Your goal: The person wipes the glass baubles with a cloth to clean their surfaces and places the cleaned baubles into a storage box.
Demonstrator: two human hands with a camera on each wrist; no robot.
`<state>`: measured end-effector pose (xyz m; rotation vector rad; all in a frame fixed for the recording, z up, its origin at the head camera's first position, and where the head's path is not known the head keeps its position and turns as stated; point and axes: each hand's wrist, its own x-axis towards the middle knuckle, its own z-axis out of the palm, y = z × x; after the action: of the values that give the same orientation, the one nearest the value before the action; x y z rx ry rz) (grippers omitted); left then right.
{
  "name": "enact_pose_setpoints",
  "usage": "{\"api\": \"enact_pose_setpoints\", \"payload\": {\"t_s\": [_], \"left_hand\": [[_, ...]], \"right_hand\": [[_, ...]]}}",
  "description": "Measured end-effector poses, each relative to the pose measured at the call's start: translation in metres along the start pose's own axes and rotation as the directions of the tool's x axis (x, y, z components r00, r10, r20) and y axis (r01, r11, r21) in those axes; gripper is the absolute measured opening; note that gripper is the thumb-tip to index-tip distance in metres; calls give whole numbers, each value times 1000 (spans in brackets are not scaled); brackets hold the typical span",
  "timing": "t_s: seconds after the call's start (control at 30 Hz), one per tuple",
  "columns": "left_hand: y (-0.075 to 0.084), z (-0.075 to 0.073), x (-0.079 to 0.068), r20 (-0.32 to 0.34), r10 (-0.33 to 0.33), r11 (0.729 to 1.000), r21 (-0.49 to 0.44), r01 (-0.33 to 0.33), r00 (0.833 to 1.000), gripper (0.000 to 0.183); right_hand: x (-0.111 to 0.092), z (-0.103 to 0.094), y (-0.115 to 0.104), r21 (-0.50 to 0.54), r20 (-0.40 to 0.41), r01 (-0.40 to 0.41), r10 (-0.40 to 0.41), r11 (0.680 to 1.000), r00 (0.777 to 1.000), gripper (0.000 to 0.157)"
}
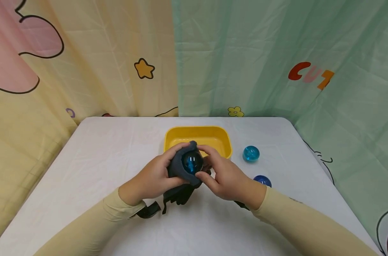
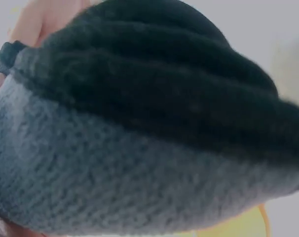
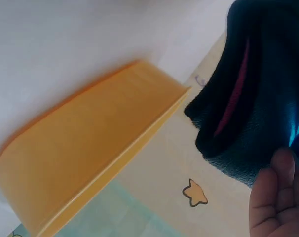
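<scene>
A dark grey fuzzy cloth pouch [image 1: 178, 166] with a black ridged underside is held up above the table in front of the yellow basin. My left hand [image 1: 157, 177] grips it from the left, thumb below and fingers along the top. A shiny blue glass ball [image 1: 192, 162] sits in its curved opening. From the right, my right hand [image 1: 224, 176] holds the ball, forefinger above and thumb at its lower edge, both right at the pouch's rim. In the right wrist view, fingertips [image 3: 283, 163] meet the shiny surface, and a dark pink slit shows in the cloth [image 3: 233, 94].
Behind the hands stands a yellow basin [image 1: 172, 134] on the white table [image 1: 127, 135]. To its right lies a light blue glass ball [image 1: 251, 153]. A darker blue ball [image 1: 263, 180] lies nearer, partly hidden by the right forearm. Patterned curtains [image 1: 213, 64] hang behind the table.
</scene>
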<state>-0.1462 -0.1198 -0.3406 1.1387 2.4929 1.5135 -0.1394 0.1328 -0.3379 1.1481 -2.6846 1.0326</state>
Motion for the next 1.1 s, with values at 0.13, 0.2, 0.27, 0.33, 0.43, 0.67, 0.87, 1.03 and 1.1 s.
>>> {"api": "enact_pose_setpoints", "payload": {"t_s": [0.13,0.2,0.27,0.33,0.43,0.67,0.87,1.03,1.1], "left_hand": [[0,-2,0,-11,-5,1000,-14,5,1000,86],[0,-2,0,-7,-6,1000,-23,5,1000,86],[1,-2,-1,-3,-6,1000,-24,6,1000,86],[2,-1,-1,3,-7,1000,-23,7,1000,85],[3,0,0,16,-15,1000,-15,15,1000,85],[1,1,-1,14,-10,1000,2,10,1000,85],[0,-2,0,-8,11,1000,-9,-11,1000,85],[0,-2,0,-5,9,1000,-23,-9,1000,85],[1,-1,-1,-5,5,1000,-16,-5,1000,85]], "right_hand": [[1,-3,-1,-156,19,59,-56,986,998,69],[1,-5,-2,-232,22,64,-61,971,998,65],[1,-6,-2,-274,14,70,-69,959,998,63],[2,-6,-1,-245,7,56,-56,968,998,64],[1,-4,0,-106,21,-24,26,994,999,61],[1,1,0,72,4,-95,95,993,996,57],[0,0,1,-21,-30,61,-62,998,998,76],[1,-3,0,-218,-14,87,-93,972,996,69],[1,-4,0,-263,-10,81,-87,961,996,67]]}}
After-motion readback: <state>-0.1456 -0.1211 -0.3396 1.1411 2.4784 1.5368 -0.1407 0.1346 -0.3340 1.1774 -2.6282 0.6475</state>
